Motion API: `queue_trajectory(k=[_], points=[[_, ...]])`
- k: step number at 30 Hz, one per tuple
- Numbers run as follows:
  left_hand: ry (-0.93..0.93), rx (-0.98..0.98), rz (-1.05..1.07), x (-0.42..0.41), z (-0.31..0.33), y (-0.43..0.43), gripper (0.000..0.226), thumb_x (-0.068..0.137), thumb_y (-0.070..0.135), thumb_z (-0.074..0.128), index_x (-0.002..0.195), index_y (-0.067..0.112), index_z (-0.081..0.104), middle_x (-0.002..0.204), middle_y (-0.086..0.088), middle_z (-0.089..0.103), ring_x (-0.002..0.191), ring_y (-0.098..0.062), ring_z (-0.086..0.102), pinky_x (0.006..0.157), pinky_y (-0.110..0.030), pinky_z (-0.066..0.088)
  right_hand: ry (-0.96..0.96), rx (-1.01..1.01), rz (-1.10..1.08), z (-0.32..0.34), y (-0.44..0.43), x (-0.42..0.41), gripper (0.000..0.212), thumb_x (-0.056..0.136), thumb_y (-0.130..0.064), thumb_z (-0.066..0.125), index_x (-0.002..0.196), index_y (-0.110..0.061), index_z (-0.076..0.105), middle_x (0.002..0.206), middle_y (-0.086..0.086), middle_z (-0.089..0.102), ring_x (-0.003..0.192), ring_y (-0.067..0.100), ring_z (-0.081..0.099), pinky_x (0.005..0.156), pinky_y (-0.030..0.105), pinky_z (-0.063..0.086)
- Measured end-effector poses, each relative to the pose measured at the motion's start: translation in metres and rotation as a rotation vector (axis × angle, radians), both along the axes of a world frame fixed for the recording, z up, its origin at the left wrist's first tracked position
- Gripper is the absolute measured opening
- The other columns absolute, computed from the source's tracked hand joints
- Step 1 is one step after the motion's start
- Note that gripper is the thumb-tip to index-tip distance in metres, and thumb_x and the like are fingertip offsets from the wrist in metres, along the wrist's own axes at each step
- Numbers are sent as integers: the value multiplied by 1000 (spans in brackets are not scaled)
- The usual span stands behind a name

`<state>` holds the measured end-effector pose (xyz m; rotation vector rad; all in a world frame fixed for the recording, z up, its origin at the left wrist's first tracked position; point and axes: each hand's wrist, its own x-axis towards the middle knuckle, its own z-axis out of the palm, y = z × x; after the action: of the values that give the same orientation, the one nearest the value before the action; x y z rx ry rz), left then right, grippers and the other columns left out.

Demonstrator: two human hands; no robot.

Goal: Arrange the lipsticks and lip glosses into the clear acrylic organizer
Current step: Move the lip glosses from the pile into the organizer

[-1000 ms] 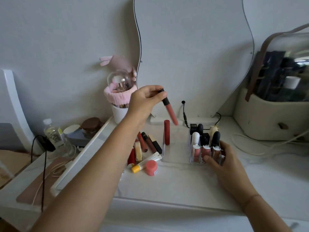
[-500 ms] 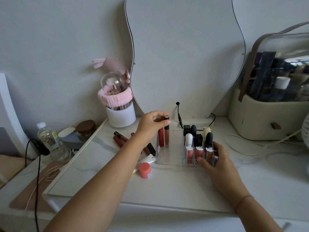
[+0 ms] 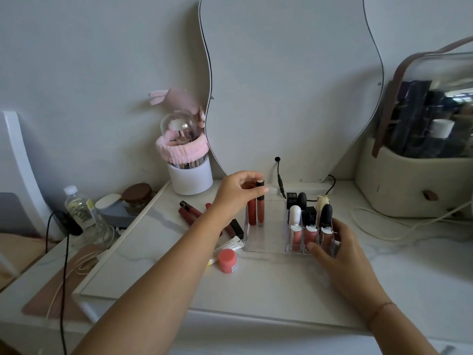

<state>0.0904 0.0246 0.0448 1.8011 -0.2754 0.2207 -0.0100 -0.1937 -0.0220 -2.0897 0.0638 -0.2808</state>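
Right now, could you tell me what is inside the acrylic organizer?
In the organizer, two red gloss tubes stand upright at left, the left grip pinching one cap. At right: three pink glosses in front, lipsticks behind. The right grip hides the front right corner.

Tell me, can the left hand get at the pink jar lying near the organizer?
Probably yes. The pink jar lies uncovered and close by; the left hand must only first release the lip gloss it pinches.
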Motion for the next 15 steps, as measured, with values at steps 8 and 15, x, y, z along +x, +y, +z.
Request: queue_trajectory(k=[8, 15], points=[[-20, -20, 271, -2, 6, 89, 22, 73, 47, 72, 88, 32, 70, 92, 9, 72, 89, -5, 66, 81, -22, 47, 3, -23, 1, -2, -1, 2, 65, 80, -30, 71, 136, -31, 38, 127, 0, 56, 112, 19, 58, 97, 45, 47], [340, 436, 541, 1, -56, 165, 57, 73, 53, 69, 108, 8, 66, 110, -10, 67, 107, -27, 60, 98, -42, 44, -20, -50, -3, -6, -1, 6, 66, 79, -28, 72, 136, -30, 38, 127, 2, 56, 110, 21, 58, 95, 41, 47]])
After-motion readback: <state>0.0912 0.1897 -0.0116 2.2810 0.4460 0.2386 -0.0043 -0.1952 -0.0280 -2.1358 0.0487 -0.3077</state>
